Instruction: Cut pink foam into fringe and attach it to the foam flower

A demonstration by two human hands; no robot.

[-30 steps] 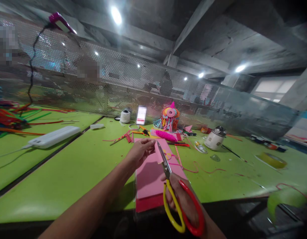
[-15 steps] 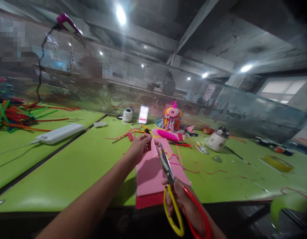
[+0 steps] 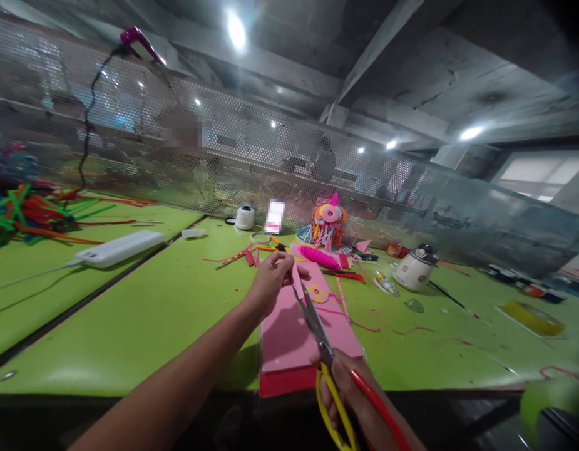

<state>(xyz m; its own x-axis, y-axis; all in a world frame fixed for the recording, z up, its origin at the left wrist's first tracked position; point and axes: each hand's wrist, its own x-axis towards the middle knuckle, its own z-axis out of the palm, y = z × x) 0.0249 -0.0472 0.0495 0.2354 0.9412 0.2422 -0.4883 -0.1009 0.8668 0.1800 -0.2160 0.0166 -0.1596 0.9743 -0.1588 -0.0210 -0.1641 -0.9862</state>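
Note:
My left hand point(image 3: 276, 282) pinches a narrow pink paper strip point(image 3: 297, 279) between thumb and fingers. In my right hand point(image 3: 352, 388) is a pair of scissors point(image 3: 317, 327) with one yellow and one red handle. The blades are slightly apart and point up at the strip's lower end; I cannot tell whether they touch it. Beneath both hands lie pink sheets point(image 3: 293, 341), with a red sheet point(image 3: 286, 383) showing at the near edge. A pink and yellow flower-shaped piece point(image 3: 316, 292) rests on the sheets, just right of the blades.
Behind the sheets are a magenta yarn bundle point(image 3: 320, 257), a fringed colourful ornament point(image 3: 329, 225), a lit phone point(image 3: 274, 217) and a white thread spool point(image 3: 245, 217). A white pot point(image 3: 415, 269) and yellow tape point(image 3: 531, 317) stand right; a white power bank point(image 3: 121, 247) lies left.
The scissors' blades have closed partway and now sit at the strip's lower end. The strip shows more plainly below my left fingers. The whole view has shifted slightly.

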